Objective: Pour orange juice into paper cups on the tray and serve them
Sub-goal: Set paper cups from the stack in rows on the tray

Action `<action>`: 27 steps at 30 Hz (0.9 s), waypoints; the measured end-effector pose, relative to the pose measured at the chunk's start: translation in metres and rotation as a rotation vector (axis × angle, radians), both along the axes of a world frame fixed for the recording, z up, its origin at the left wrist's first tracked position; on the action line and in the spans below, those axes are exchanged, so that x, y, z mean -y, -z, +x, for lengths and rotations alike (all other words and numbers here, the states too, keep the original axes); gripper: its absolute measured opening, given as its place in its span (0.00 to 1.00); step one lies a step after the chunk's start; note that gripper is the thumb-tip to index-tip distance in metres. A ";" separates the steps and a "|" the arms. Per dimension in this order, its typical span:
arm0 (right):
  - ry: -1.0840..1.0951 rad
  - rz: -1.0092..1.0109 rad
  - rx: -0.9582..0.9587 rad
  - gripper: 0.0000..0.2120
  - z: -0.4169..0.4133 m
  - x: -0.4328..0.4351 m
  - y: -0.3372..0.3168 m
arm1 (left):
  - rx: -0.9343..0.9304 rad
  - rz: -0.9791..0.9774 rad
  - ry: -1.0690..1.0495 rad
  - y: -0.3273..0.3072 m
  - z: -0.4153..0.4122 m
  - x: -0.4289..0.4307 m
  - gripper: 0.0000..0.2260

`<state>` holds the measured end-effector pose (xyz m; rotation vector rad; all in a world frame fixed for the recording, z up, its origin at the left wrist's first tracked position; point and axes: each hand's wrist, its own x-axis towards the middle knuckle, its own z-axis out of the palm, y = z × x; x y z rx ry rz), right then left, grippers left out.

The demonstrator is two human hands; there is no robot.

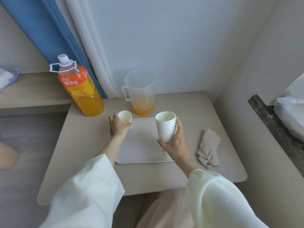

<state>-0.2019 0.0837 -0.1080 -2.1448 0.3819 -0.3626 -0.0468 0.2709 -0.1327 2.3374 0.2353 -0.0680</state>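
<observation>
My left hand (117, 127) is curled round a single paper cup (125, 116), thumb and fingers wrapping its smooth white wall; the cup stands upright with its round mouth open to me, at the far left corner of the tray (141, 145), and I cannot tell whether its base touches the tray. My right hand (174, 142) grips a nested stack of paper cups (166, 127) from the side and below, held upright above the right half of the tray; the rolled rims make a ribbed column of rings under the top cup. The tray is a flat, pale pinkish rectangle with rounded corners and a matte surface, lying on the beige counter (205, 111). Beyond the tray stands a translucent plastic pitcher (141, 91), tapered and ridged with a loop handle on its left side, holding a shallow layer of orange juice at the bottom. To its left stands the large clear plastic juice bottle (80, 89), with an orange label, a white cap and a white carry handle at the neck, about half full. To the right of the tray lies a crumpled beige cloth (209, 148), soft and folded on itself. Behind the bottle hang a blue curtain (41, 30) and a white curtain (87, 38). Loose white sleeves (85, 186) cover both my forearms.
</observation>
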 end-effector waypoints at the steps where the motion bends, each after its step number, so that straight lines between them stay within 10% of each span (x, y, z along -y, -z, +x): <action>1: -0.002 -0.007 0.005 0.45 0.001 0.000 0.001 | 0.005 0.010 -0.006 0.001 0.001 -0.001 0.33; 19: -0.021 -0.052 -0.052 0.53 -0.001 -0.003 0.021 | -0.014 -0.053 0.047 0.002 0.009 -0.006 0.33; 27: -0.016 -0.058 -0.049 0.51 -0.004 -0.001 0.016 | -0.027 0.000 0.006 -0.012 -0.005 -0.011 0.51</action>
